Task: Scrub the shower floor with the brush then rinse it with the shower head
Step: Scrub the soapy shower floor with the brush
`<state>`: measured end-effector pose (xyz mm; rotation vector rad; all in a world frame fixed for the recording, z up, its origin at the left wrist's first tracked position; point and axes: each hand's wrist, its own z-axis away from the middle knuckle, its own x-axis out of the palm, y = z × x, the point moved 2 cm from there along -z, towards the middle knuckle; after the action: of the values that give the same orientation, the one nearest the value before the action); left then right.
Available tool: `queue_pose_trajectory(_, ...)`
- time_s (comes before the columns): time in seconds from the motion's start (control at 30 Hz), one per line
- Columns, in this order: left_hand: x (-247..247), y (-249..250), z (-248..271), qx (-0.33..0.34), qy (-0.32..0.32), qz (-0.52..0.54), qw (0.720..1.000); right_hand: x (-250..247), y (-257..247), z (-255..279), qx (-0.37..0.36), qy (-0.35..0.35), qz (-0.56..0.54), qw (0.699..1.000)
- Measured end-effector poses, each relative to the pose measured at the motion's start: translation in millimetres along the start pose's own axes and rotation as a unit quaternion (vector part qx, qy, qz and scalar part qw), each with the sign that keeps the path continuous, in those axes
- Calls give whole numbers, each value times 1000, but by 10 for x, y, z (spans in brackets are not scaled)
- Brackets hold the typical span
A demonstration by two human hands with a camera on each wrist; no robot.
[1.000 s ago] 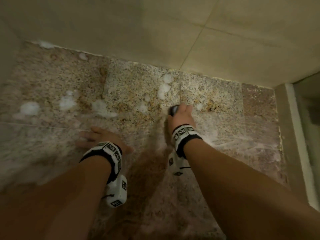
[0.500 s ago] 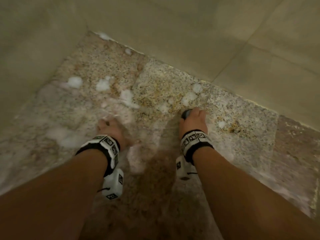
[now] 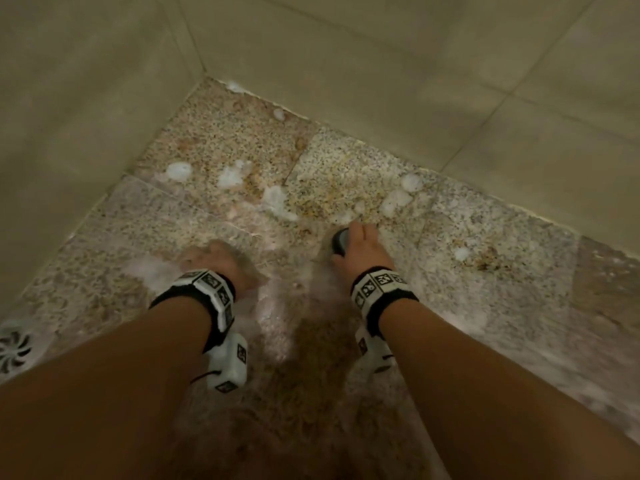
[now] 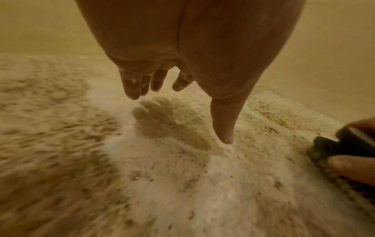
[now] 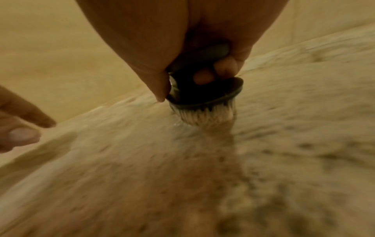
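My right hand (image 3: 362, 249) grips a small round dark brush (image 3: 340, 241) with pale bristles (image 5: 207, 116), pressed down on the speckled granite shower floor (image 3: 346, 174). In the right wrist view the fingers (image 5: 205, 77) curl round the brush's knob. My left hand (image 3: 216, 259) hovers just over the soapy floor to the left, blurred; in the left wrist view its fingers (image 4: 142, 81) hang straight and hold nothing, the thumb (image 4: 225, 126) pointing down at the foam (image 4: 162, 160). The brush (image 4: 345, 144) shows at that view's right edge. No shower head is in view.
Beige tiled walls (image 3: 381, 64) meet in a corner at the back. Blobs of white foam (image 3: 275, 199) lie on the floor ahead of my hands. A round metal drain (image 3: 14, 348) sits at the far left edge.
The view has swung left, bringing the wall corner and drain into sight. My left hand has lifted off the floor. My right hand keeps gripping the brush on the floor.
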<state>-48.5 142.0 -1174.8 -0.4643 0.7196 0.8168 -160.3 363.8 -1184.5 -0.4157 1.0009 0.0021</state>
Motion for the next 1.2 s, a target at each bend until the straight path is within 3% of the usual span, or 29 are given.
queue_pose_trajectory(0.13,-110,159,1,19,-8,-16,1000,-154,333,-4,118,71,-48,989)
queue_pose_trajectory(0.27,-140,56,-210,40,-7,-7,999,-97,57,-72,164,94,-46,981)
queue_pose_trajectory(0.37,-233,-55,-361,27,-13,40,999,63,-566,-200,131,75,-33,988)
queue_pose_trajectory(0.47,-332,-207,-457,23,-27,73,997,340,-1205,-175,32,14,-24,999)
queue_pose_trajectory(0.57,-401,-348,-530,36,-7,58,998,434,-1237,-15,-17,-23,-13,1000)
queue_pose_trajectory(0.73,-314,-447,-724,5,-56,2,998,260,-681,45,135,61,-64,987)
queue_pose_trajectory(0.9,-253,-459,-786,-1,-61,-11,998,164,-777,-190,251,105,-123,954)
queue_pose_trajectory(1.07,-277,-465,-770,11,-61,-12,998,206,-1000,-367,228,119,-73,964)
queue_pose_trajectory(1.2,-286,-459,-779,9,-61,8,998,275,-1422,-594,119,104,-45,986)
